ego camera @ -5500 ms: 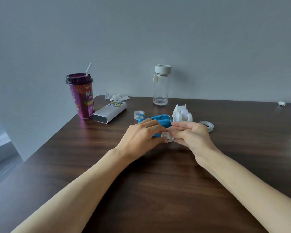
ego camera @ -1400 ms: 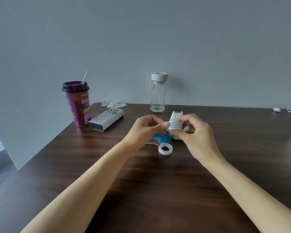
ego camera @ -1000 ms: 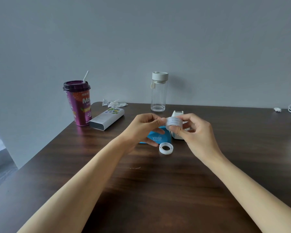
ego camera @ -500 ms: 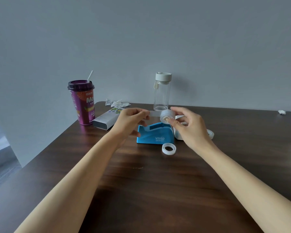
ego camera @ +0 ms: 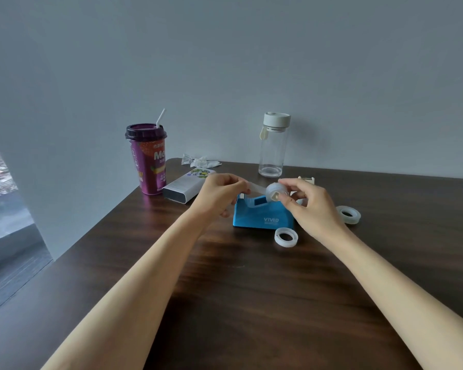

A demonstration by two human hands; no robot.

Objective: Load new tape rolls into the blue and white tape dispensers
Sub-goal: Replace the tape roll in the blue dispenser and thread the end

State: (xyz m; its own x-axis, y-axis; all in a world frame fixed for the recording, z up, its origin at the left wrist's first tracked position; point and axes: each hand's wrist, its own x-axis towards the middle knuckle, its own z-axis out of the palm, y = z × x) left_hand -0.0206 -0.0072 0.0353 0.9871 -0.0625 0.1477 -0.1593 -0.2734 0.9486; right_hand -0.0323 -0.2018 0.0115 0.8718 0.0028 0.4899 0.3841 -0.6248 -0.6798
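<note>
The blue tape dispenser (ego camera: 262, 216) stands on the dark wooden table (ego camera: 251, 303). Just above its slot my right hand (ego camera: 309, 206) holds a small clear tape roll (ego camera: 274, 191) on a cream core. My left hand (ego camera: 219, 196) pinches the free end of the tape strip (ego camera: 255, 187), stretched leftward from the roll over the dispenser's cutter end. The white dispenser (ego camera: 306, 180) sits behind my right hand, mostly hidden. Two more rolls lie flat: one (ego camera: 286, 237) in front of the blue dispenser, another (ego camera: 348, 214) to its right.
A purple lidded cup with a straw (ego camera: 147, 158) and a white power bank (ego camera: 189, 185) sit at the far left by the table edge. A clear bottle (ego camera: 273, 146) stands at the back, with crumpled wrappers (ego camera: 201, 162) beside it. The wall runs close behind.
Both hands lifted a roll off the table, then drew apart, pulling a strip of tape out to the left. The roll now sits lower, close over the blue dispenser.
</note>
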